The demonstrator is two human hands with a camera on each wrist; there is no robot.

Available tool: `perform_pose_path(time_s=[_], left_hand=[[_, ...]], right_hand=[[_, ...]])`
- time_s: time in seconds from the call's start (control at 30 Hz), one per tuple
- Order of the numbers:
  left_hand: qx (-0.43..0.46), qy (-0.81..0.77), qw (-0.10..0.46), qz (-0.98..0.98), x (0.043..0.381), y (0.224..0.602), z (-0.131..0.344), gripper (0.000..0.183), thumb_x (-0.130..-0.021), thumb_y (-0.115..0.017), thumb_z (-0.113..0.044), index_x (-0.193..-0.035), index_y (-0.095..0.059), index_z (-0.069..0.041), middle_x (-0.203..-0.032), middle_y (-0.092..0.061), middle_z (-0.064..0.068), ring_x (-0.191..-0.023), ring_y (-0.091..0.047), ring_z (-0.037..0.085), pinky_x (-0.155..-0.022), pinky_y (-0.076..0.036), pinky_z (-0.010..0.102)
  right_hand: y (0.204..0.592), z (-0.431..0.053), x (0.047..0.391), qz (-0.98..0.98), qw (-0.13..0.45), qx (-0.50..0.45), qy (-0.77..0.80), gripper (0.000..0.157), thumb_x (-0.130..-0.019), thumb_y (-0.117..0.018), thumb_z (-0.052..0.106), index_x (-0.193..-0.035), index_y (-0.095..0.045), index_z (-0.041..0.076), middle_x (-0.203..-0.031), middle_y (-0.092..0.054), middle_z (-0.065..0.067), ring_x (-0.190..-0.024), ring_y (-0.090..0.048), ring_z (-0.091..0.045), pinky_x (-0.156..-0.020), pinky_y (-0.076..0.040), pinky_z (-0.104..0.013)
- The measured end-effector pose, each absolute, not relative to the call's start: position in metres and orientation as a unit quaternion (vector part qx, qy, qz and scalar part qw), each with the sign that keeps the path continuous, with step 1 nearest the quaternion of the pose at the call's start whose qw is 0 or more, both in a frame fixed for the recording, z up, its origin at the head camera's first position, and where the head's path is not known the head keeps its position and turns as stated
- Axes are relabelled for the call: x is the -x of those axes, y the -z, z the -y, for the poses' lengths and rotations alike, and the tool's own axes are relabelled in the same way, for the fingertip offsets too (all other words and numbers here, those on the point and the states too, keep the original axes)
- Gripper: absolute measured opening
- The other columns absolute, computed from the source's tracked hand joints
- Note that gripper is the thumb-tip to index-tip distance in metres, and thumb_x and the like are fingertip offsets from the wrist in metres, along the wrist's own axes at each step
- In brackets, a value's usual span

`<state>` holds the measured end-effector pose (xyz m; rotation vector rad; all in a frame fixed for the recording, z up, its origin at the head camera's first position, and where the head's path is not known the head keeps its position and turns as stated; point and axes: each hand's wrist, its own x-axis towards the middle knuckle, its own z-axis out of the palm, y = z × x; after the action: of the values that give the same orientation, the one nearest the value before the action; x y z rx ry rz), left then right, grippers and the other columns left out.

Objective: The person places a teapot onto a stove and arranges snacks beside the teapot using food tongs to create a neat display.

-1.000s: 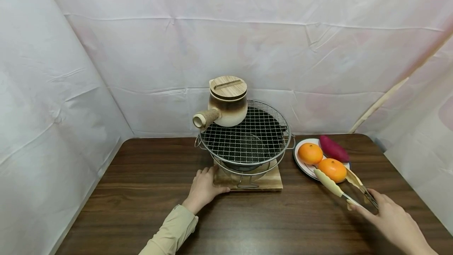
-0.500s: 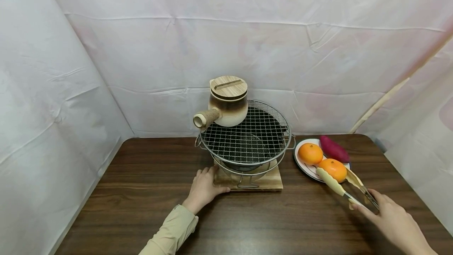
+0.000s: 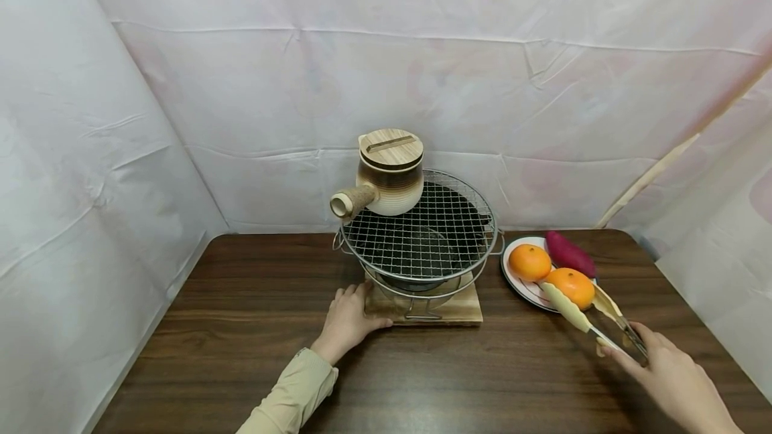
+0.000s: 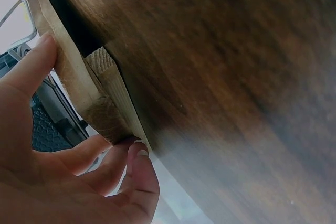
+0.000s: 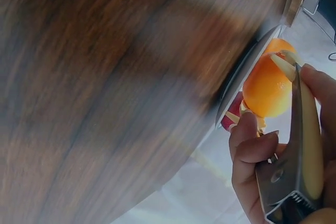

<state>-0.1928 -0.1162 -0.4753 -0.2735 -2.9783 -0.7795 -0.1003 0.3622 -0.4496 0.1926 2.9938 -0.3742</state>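
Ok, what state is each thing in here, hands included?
Rack: bearing the pot
Pot: upright on rack
Lid: on pot
Board: flat beneath the rack
Tongs: spread, tips either side of near orange, contact unclear
Plate: upright, loaded
Near orange: on plate
Far orange: on plate, outside tongs
Sweet potato: lying on plate
Left hand: gripping board
Right hand: holding tongs

Soft, even light fills the head view, with faint glare on the bench (image 3: pixel 494 380) between the left hand (image 3: pixel 346 323) and right hand (image 3: pixel 678 377). Both wrist views are dimmer and hazy, the bench grain blurred beside each hand.
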Motion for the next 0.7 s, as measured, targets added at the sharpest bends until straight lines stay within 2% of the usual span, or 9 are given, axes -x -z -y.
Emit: perform_pose_path(time_s=[0.27, 0.5, 0.7], left_hand=[[0.089, 0.249, 0.028, 0.964, 0.193, 0.476, 0.117, 0.088, -0.064, -0.085, -0.049, -0.133, -0.055, -0.005, -0.117, -0.064, 0.016, -0.100, -0.054, 0.031, -0.087, -0.047, 0.047], [0.089, 0.250, 0.029, 0.964, 0.193, 0.476, 0.117, 0.088, -0.064, -0.085, -0.049, -0.133, -0.054, -0.005, -0.116, -0.064, 0.016, -0.099, -0.054, 0.031, -0.087, -0.047, 0.047], [0.089, 0.247, 0.030, 0.964, 0.194, 0.477, 0.117, 0.089, -0.064, -0.085, -0.050, -0.133, -0.054, -0.004, -0.117, -0.064, 0.016, -0.101, -0.055, 0.032, -0.088, -0.047, 0.048]], right_hand=[[0.443, -0.364, 0.099, -0.988, 0.061, -0.071, 0.123, 0.092, -0.093, -0.043, 0.065, -0.139, -0.030, -0.013, -0.127, -0.040, -0.047, -0.098, -0.051, -0.065, -0.059, -0.045, -0.061], [0.438, -0.365, 0.098, -0.988, 0.047, -0.072, 0.126, 0.091, -0.091, -0.044, 0.066, -0.138, -0.031, -0.011, -0.126, -0.044, -0.044, -0.094, -0.053, -0.062, -0.055, -0.045, -0.054], [0.427, -0.361, 0.099, -0.989, 0.030, -0.070, 0.126, 0.089, -0.092, -0.046, 0.063, -0.139, -0.030, -0.011, -0.129, -0.041, -0.044, -0.098, -0.051, -0.063, -0.057, -0.045, -0.055]])
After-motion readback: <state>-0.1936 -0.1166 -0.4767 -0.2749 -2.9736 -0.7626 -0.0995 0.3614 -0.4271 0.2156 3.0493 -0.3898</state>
